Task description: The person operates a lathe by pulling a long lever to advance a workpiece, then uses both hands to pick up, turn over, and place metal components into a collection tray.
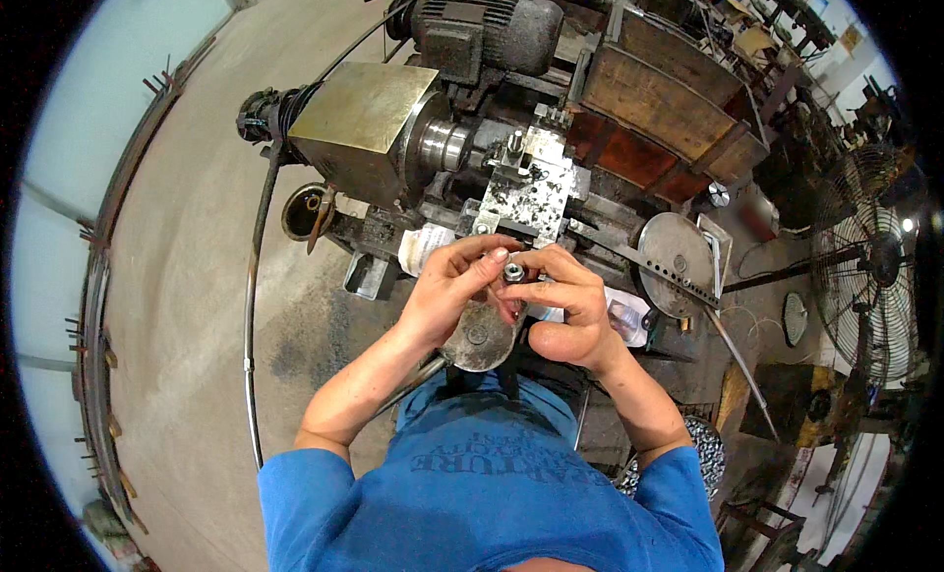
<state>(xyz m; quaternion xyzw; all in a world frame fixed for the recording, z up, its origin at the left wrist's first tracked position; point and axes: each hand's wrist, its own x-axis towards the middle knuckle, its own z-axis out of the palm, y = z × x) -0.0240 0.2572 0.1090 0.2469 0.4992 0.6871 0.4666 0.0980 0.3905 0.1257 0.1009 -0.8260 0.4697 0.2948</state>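
Note:
Both of my hands meet in front of my chest around a small round metal part with a hole in its top (513,272). My left hand (442,292) is closed, its thumb tip against the part's left side. My right hand (570,311) is closed too, its fingers gripping the part from the right. The lower side of the part is hidden by fingers. Below them is a worn grey metal disc (480,344). Just beyond my fingertips lies the lathe's carriage (526,203), strewn with dark chips.
A headstock with a flat metal cover (364,105) stands left, a motor (487,31) behind it. A big rusty metal bin (659,105) sits far right. To the right are a round metal plate (674,252), a slanting lever (742,370) and a caged fan (875,267).

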